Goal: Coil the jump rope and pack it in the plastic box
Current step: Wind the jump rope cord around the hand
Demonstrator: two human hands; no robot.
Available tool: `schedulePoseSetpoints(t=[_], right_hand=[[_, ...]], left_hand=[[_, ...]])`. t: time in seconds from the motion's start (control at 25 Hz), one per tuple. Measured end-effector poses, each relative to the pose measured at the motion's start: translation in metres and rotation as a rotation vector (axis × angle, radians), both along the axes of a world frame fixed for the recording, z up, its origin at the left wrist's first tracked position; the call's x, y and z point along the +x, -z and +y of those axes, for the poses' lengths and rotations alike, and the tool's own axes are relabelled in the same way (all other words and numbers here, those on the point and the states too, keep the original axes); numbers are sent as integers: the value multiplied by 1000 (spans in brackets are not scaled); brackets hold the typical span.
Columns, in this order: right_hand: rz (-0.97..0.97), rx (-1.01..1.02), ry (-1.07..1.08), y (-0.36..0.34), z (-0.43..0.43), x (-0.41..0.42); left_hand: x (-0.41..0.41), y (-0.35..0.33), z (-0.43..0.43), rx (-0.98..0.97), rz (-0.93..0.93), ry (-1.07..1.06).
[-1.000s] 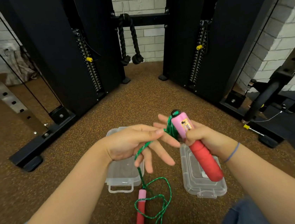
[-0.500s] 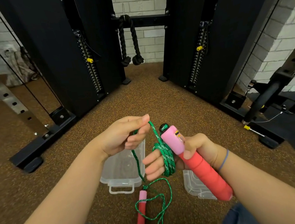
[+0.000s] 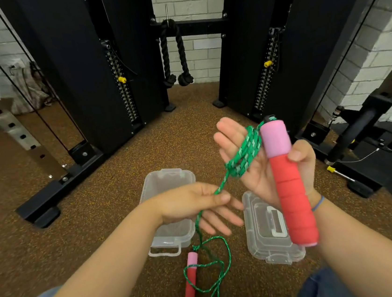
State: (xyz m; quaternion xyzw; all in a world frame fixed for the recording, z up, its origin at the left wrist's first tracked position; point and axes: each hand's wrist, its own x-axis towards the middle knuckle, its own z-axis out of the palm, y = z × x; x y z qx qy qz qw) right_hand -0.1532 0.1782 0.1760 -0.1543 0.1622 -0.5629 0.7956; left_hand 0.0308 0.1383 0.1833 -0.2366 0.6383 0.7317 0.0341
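My right hand (image 3: 253,166) is raised palm-up, thumb pinning a red and pink jump rope handle (image 3: 289,186) against the palm. Several turns of the green rope (image 3: 242,157) are wound around its fingers. My left hand (image 3: 196,204) pinches the rope just below the coil between thumb and forefinger. From there the rope hangs to the floor, where a loose loop (image 3: 218,268) lies beside the second handle (image 3: 191,285). The clear plastic box (image 3: 167,183) stands open under my left hand. Its lid (image 3: 266,235) lies to the right, partly behind the held handle.
Brown speckled rubber floor (image 3: 100,220) all around. Black cable-machine towers (image 3: 79,76) rise ahead on both sides, with a black rope attachment (image 3: 175,60) hanging between them. A rack base (image 3: 56,193) runs at left, and more equipment (image 3: 359,134) stands at right.
My right hand rose and turned palm-up, the handle now more upright. My left hand dropped from above the coil to below it, still pinching the rope, with another turn laid on the fingers.
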Motion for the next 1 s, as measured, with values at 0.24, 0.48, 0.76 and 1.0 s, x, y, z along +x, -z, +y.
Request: schedulePoseSetpoints(t=[0.24,0.48,0.76,1.0], right_hand=[[-23,-6,15,16,-25,-7],[129,-105,167,10,-11,-1],[225,-245,112,9,-8,4],[263,-169,59,14,-5,4]], left_hand=[[7,-7,-3,46,17,163],[13,-23,-5,-52,-24,230],[6,-29,4,-77,-59,269],[6,-41,13,-133,-117,320]])
